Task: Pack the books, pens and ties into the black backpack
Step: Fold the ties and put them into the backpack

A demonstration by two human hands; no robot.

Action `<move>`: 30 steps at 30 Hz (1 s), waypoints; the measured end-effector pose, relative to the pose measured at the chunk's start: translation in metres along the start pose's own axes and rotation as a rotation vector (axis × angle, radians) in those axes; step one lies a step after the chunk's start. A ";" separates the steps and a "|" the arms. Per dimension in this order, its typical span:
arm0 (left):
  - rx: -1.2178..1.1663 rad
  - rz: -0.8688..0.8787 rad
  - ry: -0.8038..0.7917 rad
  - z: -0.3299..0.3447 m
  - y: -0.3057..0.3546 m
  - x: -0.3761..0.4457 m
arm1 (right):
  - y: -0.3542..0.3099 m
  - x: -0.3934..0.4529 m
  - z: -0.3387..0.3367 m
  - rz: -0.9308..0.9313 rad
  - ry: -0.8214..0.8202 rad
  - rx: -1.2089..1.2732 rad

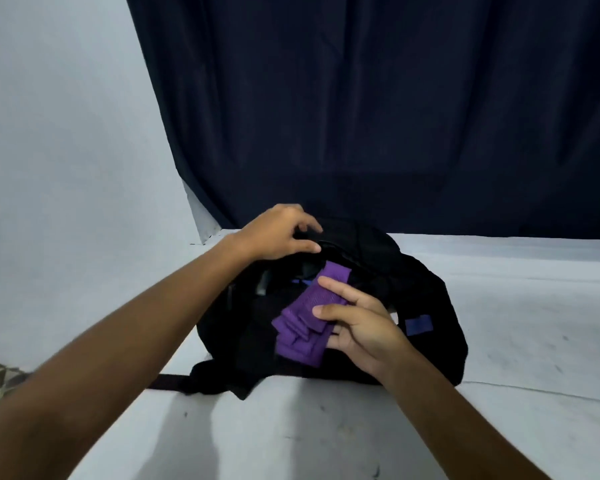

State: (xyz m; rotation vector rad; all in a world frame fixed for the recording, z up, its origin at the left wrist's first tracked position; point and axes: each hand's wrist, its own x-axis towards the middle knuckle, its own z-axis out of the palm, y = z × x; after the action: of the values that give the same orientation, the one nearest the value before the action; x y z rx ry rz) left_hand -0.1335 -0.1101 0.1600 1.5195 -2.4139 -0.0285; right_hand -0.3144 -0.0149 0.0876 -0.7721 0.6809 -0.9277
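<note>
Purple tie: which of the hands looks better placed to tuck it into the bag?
The right hand: it already grips the folded purple tie at the black backpack opening, while the left hand holds the bag's upper edge.

A black backpack (426, 306) lies on a white table (534, 323); the left hand (278, 233) grips its top edge beside the opening. The right hand (357, 327) holds a folded purple tie (302, 320) over that opening; a dark curtain (378, 109) hangs behind.
</note>
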 end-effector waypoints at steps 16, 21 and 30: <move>-0.139 0.098 0.093 -0.058 -0.047 0.033 | -0.005 0.130 0.047 -0.325 0.596 -0.417; -0.177 0.097 0.088 -0.058 -0.051 0.032 | -0.001 0.137 0.043 -0.216 0.555 -0.889; -0.196 0.125 0.041 -0.046 -0.043 0.036 | -0.021 0.108 0.050 -0.076 0.351 -0.787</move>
State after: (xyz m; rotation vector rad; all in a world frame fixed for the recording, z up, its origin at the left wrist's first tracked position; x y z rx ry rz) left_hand -0.0982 -0.1549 0.2054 1.2692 -2.3895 -0.1997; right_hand -0.2374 -0.1038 0.1127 -1.3466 1.3720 -0.8663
